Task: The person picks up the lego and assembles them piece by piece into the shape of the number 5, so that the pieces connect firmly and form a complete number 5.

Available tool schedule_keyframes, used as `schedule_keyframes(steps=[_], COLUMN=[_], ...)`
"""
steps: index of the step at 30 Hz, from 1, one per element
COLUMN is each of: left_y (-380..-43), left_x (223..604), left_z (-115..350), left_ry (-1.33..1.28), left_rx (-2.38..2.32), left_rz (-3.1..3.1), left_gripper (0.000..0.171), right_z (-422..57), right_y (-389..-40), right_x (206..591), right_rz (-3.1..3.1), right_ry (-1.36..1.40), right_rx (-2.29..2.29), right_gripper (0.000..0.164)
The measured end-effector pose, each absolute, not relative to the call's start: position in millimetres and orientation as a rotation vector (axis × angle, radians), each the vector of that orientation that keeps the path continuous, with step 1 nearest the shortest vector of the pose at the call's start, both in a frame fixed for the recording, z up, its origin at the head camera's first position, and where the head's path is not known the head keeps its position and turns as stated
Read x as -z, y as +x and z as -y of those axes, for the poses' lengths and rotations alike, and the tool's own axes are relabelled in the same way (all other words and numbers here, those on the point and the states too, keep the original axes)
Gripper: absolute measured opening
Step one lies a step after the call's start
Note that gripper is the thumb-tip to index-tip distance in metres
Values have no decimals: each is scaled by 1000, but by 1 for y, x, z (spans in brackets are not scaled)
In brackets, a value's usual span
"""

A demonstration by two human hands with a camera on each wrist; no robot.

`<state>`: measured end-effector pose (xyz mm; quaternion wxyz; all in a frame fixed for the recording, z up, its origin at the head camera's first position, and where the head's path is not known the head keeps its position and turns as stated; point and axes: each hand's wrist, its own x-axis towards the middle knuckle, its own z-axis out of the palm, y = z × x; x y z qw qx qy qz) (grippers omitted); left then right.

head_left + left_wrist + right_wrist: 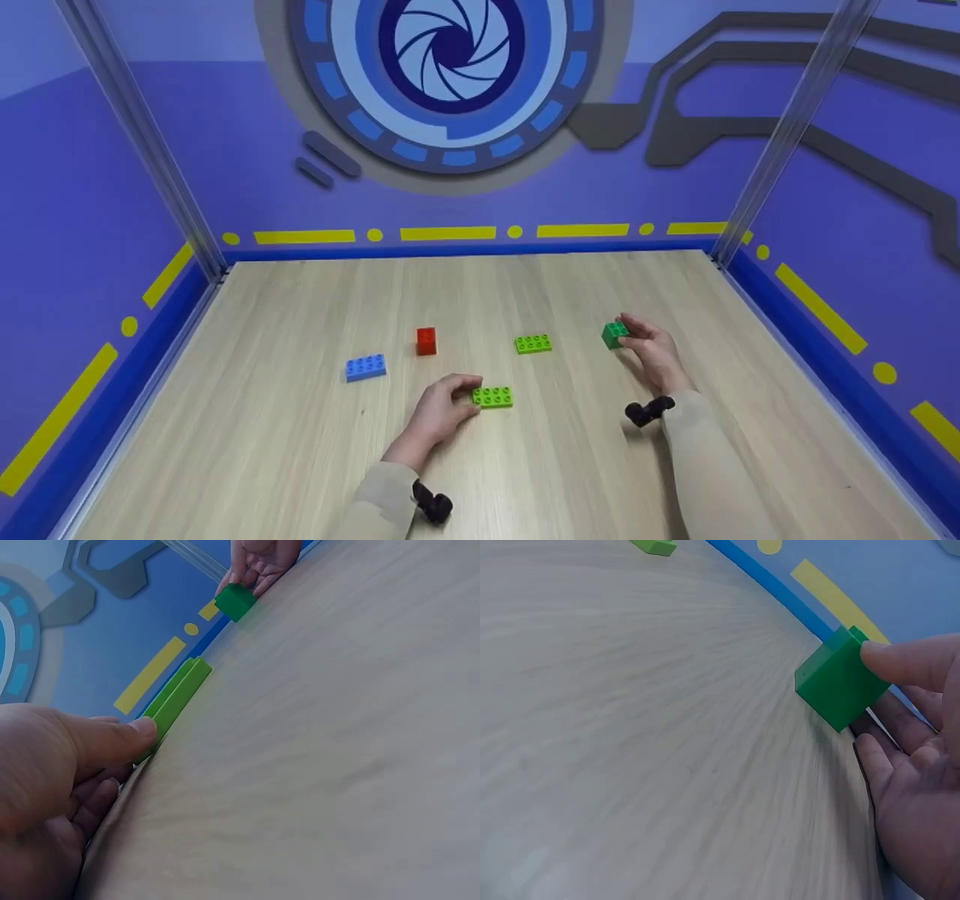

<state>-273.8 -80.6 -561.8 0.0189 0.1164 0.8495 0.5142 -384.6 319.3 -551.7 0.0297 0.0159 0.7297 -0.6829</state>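
In the head view, my left hand [439, 412] pinches the left end of a flat lime-green toy brick [493, 397] on the table; thumb and fingers sit at its two long sides. Further right and deeper in, my right hand [654, 352] grips a dark green cube-shaped brick [615, 334] between thumb and fingers. The right wrist view shows that green brick [838, 682] close over the wood, with the thumb on its upper edge. From the left wrist, the lime brick [176, 697] appears edge-on, its near end under my thumb.
A second flat lime-green brick [533, 343] lies between the hands, further back. Left of it stand a red brick [426, 341] and a flat blue brick [365, 367]. Blue panels [480, 202] wall in the wooden table [300, 315] at the back and both sides.
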Motion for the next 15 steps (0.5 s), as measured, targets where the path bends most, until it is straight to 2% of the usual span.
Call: schedule_keyframes(steps=[15], left_y=[-273], left_x=[564], left_z=[80], left_ry=[373], left_rx=[-1588], left_rz=[-2679], left_gripper=[41], right_z=[-320], right_y=[-384], right_x=[555], right_rz=[-2463], right_ry=[9], right_rx=[1888], right_gripper=[58])
